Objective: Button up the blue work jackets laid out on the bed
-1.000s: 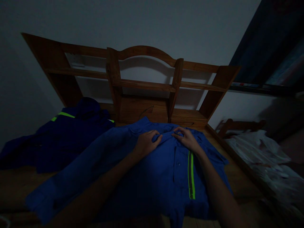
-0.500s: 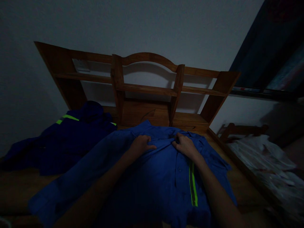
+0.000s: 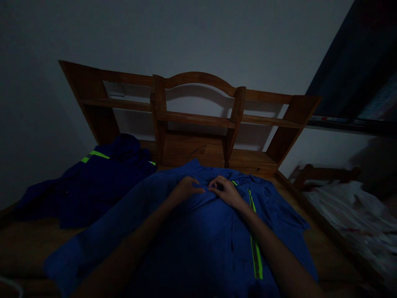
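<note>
A blue work shirt (image 3: 211, 231) with yellow-green and grey reflective strips lies spread out, one sleeve reaching to the lower left. My left hand (image 3: 188, 188) is at the upper front of the shirt, thumb and fingers pinched on its fabric. Close beside it, my right hand (image 3: 226, 190) also pinches the cloth, its fingertips almost meeting the left ones. A fold runs between the two hands. In the dim light, any button or small part between the fingertips cannot be made out.
A darker blue garment (image 3: 96, 186) with reflective strips lies heaped at the left. Both garments rest on a wooden desk (image 3: 40, 244) with a wooden shelf unit (image 3: 195, 120) at its back. White plastic bags (image 3: 350, 211) sit at the right, below a dark curtain (image 3: 338, 62).
My right hand has moved left, towards my left hand, and the stretched fold between them has slackened. More of the reflective strip on the right shows. The whole view has shifted slightly.
</note>
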{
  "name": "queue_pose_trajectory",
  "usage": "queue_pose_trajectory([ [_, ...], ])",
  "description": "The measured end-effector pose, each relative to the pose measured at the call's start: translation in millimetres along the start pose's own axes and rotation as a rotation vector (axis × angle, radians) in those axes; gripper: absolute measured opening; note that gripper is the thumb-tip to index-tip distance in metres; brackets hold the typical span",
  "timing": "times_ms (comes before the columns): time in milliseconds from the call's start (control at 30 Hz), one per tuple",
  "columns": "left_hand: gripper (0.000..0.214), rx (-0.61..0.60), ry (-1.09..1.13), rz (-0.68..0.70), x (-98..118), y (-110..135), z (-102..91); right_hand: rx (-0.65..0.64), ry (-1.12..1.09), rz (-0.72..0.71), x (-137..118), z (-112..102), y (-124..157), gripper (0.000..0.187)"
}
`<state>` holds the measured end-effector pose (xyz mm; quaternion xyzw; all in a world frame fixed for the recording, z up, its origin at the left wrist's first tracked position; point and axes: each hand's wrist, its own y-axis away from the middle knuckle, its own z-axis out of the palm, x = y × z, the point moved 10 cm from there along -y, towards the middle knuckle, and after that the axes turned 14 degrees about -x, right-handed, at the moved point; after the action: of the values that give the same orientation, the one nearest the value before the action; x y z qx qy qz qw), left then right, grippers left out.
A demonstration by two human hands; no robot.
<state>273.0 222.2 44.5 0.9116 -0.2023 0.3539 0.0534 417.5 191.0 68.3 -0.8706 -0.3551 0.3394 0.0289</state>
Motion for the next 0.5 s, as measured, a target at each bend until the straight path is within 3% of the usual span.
queue_pose_trajectory([
  [167,0.032,-0.334,0.330,0.055,3,-6,22.5,-0.009,-0.100,0.038,5,-2,4,0.026],
  [367,0.044,-0.497,0.671,-0.057,-4,-1,46.9,-0.019,-0.170,0.096,12,1,8,0.025],
  [500,0.044,-0.538,0.713,-0.073,-4,-2,55.7,-0.068,-0.282,0.094,17,4,8,0.022],
])
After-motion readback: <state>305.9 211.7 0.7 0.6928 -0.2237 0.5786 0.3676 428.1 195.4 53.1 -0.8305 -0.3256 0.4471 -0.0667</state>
